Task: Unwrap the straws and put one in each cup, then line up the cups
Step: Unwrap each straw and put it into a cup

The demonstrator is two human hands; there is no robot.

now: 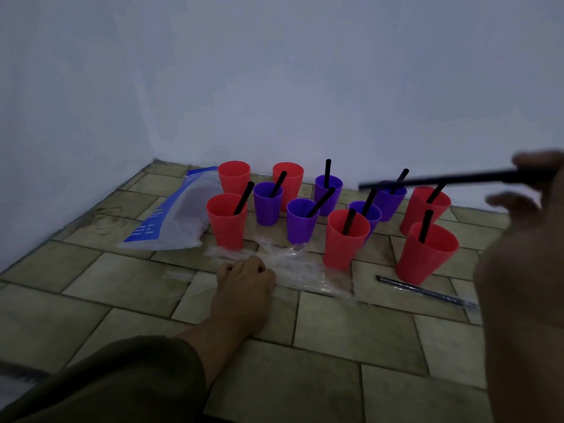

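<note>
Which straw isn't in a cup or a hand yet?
The loose straw lying flat on the tiles beside the front-right red cup; the rest stand in cups, except the held straw in the right hand.

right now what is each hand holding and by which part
The right hand pinches a black straw by one end. The left hand rests on the clear wrappers; whether it grips them cannot be told.
</note>
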